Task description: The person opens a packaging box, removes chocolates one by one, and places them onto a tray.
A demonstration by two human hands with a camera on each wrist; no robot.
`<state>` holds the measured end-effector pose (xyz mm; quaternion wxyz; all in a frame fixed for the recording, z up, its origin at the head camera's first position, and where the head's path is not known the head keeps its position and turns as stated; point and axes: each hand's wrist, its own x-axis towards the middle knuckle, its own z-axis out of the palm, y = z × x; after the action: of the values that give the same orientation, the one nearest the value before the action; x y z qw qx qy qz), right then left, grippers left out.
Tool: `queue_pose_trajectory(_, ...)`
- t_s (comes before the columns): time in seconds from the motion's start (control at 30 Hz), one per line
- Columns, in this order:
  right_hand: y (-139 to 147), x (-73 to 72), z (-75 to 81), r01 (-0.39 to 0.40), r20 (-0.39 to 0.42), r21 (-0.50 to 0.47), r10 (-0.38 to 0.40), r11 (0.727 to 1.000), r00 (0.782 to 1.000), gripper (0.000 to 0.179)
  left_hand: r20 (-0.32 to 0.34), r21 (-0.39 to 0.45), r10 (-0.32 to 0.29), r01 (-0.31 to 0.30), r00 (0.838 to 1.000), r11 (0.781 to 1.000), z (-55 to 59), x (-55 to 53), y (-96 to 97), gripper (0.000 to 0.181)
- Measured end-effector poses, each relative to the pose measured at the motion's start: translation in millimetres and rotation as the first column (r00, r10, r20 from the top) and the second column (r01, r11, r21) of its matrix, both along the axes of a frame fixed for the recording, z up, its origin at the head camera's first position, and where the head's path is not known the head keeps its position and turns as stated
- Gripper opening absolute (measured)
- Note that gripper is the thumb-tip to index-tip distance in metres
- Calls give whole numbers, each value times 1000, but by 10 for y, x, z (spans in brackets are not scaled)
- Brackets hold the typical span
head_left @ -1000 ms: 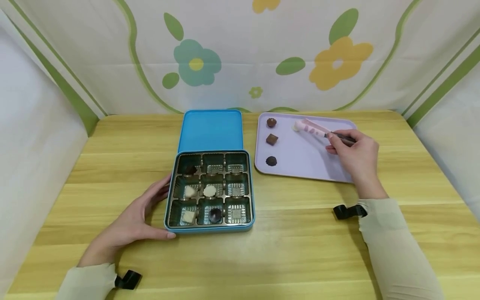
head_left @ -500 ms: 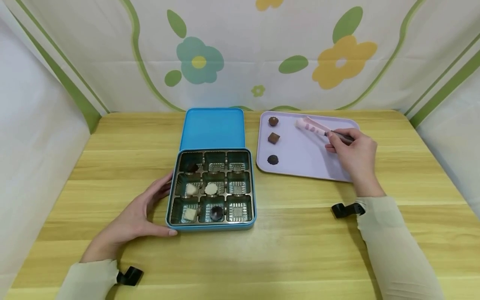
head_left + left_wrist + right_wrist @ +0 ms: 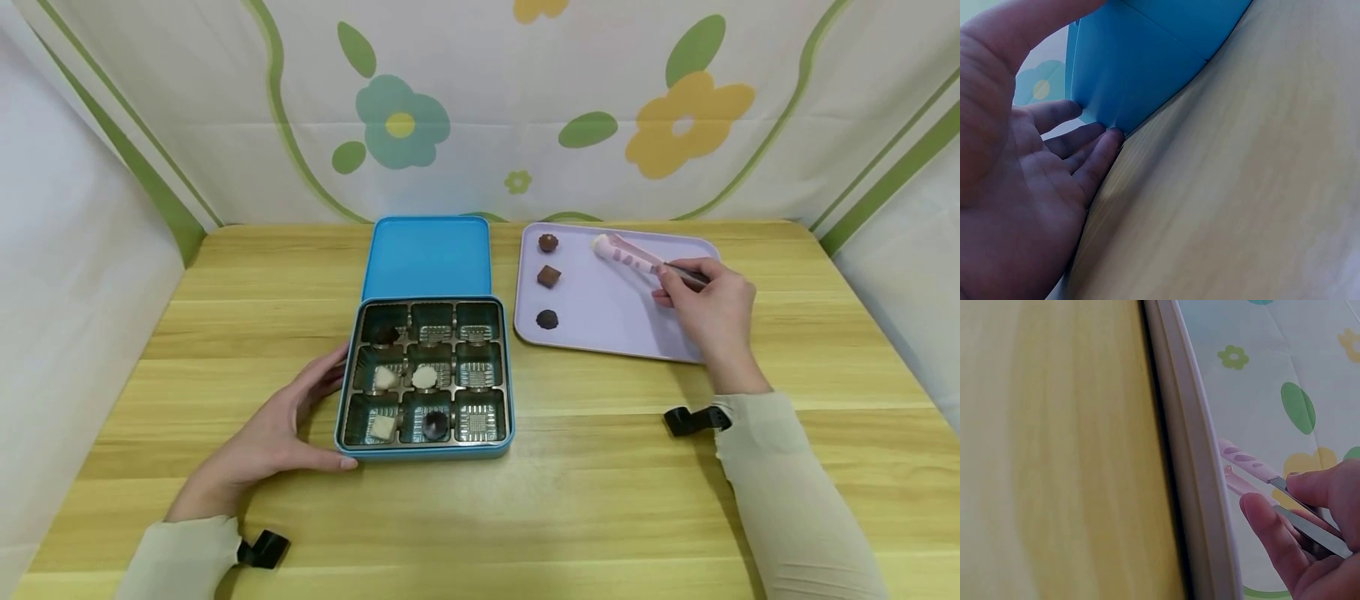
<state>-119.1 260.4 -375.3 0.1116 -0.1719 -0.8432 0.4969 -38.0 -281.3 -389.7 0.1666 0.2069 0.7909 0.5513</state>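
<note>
In the head view my right hand grips tongs with pink tips and dark handles, angled over the lilac tray. A pale chocolate shows at the tong tips, mostly hidden by them. My left hand lies against the left side of the blue tin, with the thumb at the front corner. The left wrist view shows its outstretched fingertips touching the tin's wall. The tin's insert holds a white round chocolate, a dark round one, and several others.
Three brown chocolates stand in a column at the tray's left: a fluted one, a square one and a darker one. The blue lid lies behind the tin. A flowered cloth borders the table's back.
The tong tips have shifted slightly, and the pale chocolate, seen beside them a second ago, now shows at their end. The left hand stays against the tin. The head view has shifted slightly.
</note>
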Motion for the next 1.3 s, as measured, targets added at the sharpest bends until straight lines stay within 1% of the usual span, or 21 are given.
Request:
queue_pose_trajectory(0.23,-21,-1,3,-3,-10,-9,2,1000,1000,45,6,10,-12,12,1000,1000,-5,3,-6,133)
queue_pose_trajectory(0.43,-57,-25,46,-31,-13,73,32,997,999,44,-6,23,-9,9,1000,1000,-15,28,20,134)
queue_pose_trajectory(0.57,-10,32,99,-21,-13,100,22,995,1000,42,-13,13,-1,1,1000,1000,-17,40,33,133)
queue_pose_trajectory(0.7,60,89,116,-10,-2,84,10,996,1000,41,-13,1,12,-12,1000,1000,-7,43,15,134)
queue_pose_trajectory(0.8,84,87,93,-21,3,69,21,997,1000,43,-8,0,18,-18,1000,1000,-7,41,-4,134)
queue_pose_trajectory(0.97,91,79,68,-16,0,71,16,997,1000,44,-3,4,4,-4,1000,1000,-37,20,-1,133)
queue_pose_trajectory(1.07,92,99,89,6,-31,60,-4,998,1000,43,-5,4,2,-2,1000,1000,-48,16,5,133)
queue_pose_trajectory(1.2,66,143,160,44,-142,6,-43,999,989,38,-6,3,2,-2,1000,1000,-33,10,-2,134)
queue_pose_trajectory(1.23,50,158,182,39,-174,-13,-41,999,984,36,-5,2,0,0,1000,1000,-26,7,-4,134)
queue_pose_trajectory(1.3,0,188,228,-5,-229,-45,-5,999,974,34,-1,6,-5,5,1000,1000,-11,0,-9,134)
